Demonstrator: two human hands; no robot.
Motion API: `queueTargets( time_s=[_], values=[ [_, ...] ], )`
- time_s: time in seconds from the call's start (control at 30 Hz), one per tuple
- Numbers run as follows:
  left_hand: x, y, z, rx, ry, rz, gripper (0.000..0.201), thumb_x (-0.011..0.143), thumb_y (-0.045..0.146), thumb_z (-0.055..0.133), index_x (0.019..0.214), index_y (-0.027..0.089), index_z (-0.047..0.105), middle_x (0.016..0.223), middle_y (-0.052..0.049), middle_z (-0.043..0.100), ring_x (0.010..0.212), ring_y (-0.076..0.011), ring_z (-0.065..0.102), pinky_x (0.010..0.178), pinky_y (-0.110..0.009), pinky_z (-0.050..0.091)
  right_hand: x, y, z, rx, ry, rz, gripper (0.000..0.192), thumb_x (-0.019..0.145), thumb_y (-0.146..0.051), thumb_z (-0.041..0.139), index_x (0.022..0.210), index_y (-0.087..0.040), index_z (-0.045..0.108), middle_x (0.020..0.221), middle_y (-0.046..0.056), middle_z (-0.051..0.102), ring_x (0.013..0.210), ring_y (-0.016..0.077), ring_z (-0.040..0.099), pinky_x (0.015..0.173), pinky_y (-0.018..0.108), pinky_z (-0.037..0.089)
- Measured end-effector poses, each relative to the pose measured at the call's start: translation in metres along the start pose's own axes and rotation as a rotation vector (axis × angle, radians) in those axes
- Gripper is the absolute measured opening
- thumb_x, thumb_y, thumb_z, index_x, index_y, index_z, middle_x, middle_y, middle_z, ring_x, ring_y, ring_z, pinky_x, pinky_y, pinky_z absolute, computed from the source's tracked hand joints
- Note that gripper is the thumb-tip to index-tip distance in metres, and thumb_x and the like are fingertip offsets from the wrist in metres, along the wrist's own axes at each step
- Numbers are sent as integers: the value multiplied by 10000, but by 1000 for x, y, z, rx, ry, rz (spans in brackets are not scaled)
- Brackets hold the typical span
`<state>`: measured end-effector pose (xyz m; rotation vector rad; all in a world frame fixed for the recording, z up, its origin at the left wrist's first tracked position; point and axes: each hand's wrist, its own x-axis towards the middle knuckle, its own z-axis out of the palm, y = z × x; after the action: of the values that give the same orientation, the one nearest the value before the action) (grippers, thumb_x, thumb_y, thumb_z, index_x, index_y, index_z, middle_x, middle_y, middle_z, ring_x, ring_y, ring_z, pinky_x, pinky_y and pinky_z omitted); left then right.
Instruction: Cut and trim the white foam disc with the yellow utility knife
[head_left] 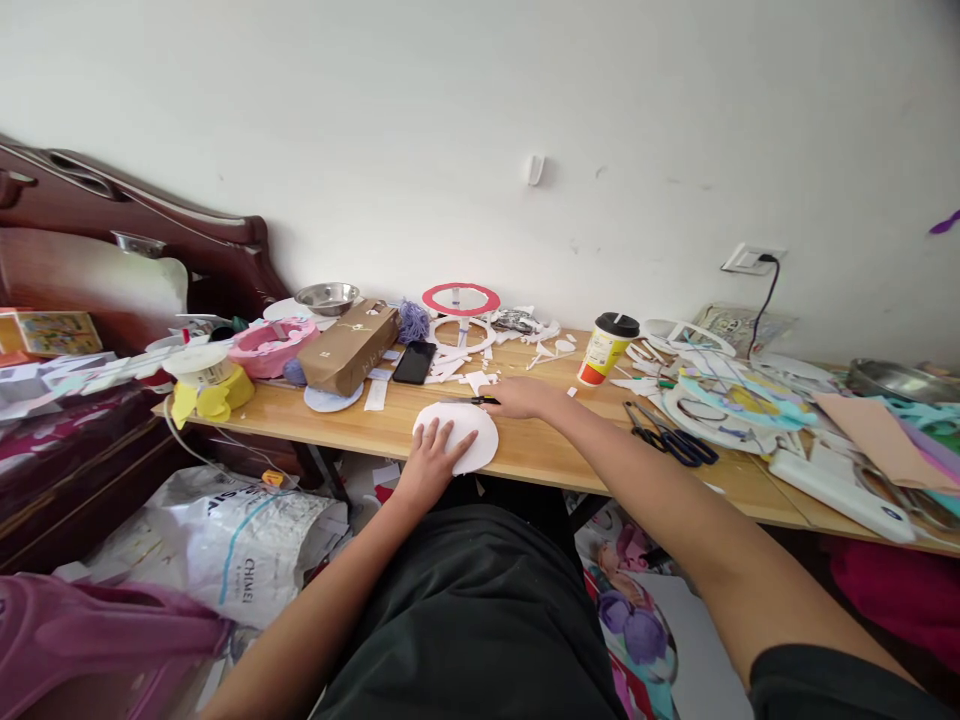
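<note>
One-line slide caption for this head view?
Left hand flat on white foam disc; right hand holds black pen at its edge.

This is a bedroom in a home, used as a craft corner. A dark wooden bed headboard (135, 225) stands at nine o'clock beside a light wooden table (555, 445) set against a plain white wall (480, 110). Paper scraps (469, 370), scissors (671, 438) at three o'clock, a phone (414, 361) and a coffee cup (606, 349) crowd the tabletop.
</note>
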<state>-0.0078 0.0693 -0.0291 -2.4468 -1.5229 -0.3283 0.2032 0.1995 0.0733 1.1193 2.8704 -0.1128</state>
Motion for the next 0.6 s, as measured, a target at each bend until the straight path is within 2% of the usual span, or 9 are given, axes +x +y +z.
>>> queueTargets(
  time_s=[0.17,0.6],
  values=[
    [0,0,0,-4,-19,-12,693,849,169,582,1482,365,380,1511,-141,427,1410,-394,354,1120,-597,272,0,-4,2,-4,-5,13,379,930,-461,511,1217,-256,650,1070,100,733,912,269,678,724,318,471],
    [0,0,1,-52,-5,-17,712,821,168,615,1477,341,403,1500,-155,433,1405,-412,351,1125,-607,257,6,-10,5,15,-1,13,336,914,-401,538,1152,-219,689,1083,118,730,920,282,682,748,339,477]
  ],
)
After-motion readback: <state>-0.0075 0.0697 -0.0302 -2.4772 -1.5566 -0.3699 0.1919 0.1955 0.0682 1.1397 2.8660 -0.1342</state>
